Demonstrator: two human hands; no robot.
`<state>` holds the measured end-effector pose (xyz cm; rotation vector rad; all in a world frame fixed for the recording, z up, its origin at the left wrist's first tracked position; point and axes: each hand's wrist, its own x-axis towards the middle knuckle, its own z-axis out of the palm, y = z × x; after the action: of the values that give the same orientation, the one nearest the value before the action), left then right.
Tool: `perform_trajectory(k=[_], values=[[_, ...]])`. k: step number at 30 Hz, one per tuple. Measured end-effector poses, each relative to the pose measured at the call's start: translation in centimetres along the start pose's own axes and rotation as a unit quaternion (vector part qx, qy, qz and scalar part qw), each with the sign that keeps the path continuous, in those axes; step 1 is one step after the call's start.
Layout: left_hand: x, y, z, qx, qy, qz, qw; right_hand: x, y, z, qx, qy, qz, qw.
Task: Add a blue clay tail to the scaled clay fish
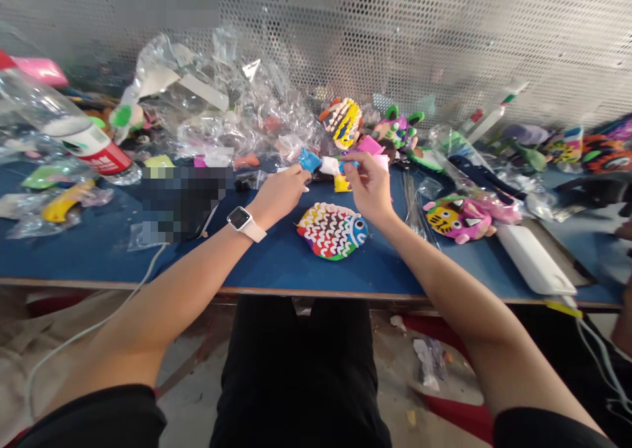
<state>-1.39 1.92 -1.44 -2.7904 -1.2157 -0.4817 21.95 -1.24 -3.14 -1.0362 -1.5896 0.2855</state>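
My left hand [282, 190], with a white watch on its wrist, pinches a lump of blue clay [310, 159] that looks partly wrapped. Between the thumb and fingertips of my right hand [372, 183] is a smaller piece of blue clay [349, 165]. White clay [329, 165] and yellow clay [342, 184] lie between the two hands. Just below them, flat on the blue table [266, 263], rests a colourful clay fish [332, 231] with white wavy scales and a blue head facing right.
Crumpled clear plastic [237, 118] is heaped along the perforated metal wall [395, 33]. At left are a bottle [93, 145] and a dark phone [182, 201]. Clay figures [459, 219] and a white power bank [536, 260] with a cable lie right. Another person's hand shows at the right edge.
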Motion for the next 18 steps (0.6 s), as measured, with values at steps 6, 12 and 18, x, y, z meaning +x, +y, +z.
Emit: perform_trajectory(k=[6,12,18], values=[[0.1,0.0,-0.4,-0.15,0.117,0.08,0.979,-0.3,0.2,0.4,0.067,-0.075,0.027,0.995],[-0.3,0.9,-0.4,-0.201,0.135,0.118,0.963,-0.7,0.3,1.1,0.117,-0.115,0.019,0.986],[-0.3,0.5,0.1,-0.22,0.194,0.095,0.951,-0.8,-0.1,0.8,0.1,-0.11,0.008,0.989]])
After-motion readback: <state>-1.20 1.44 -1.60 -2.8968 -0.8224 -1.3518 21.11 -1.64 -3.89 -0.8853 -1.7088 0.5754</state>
